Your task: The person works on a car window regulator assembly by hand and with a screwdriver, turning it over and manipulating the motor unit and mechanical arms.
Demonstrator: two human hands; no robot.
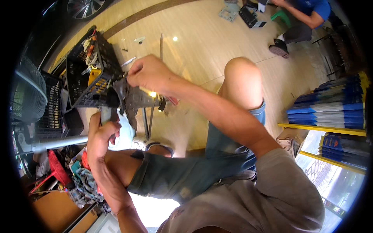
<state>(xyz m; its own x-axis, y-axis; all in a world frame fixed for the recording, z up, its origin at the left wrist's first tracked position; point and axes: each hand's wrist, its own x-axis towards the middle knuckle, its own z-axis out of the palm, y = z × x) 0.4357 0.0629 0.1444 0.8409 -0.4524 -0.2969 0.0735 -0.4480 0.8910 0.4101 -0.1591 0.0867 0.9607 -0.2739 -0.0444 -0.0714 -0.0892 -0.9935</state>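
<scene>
A dark metal mechanism (136,101) with a curved, toothed edge stands in front of me, left of centre. My left hand (101,134) is closed around a grey cylindrical piece (105,115) at its lower left side. Above, my right hand (150,74) reaches across with its fingers bent and pinched at the mechanism's upper edge. Whatever sits between those fingertips is hidden. A small bright light (152,94) shows on the mechanism, below my right wrist.
A black plastic crate (112,52) with cables and tools stands beyond my hands at left, near a fan (29,91). Cloths (83,182) lie at lower left. Blue packages (326,112) fill yellow shelves at right. Another person (307,19) sits at far right near a black device (250,17).
</scene>
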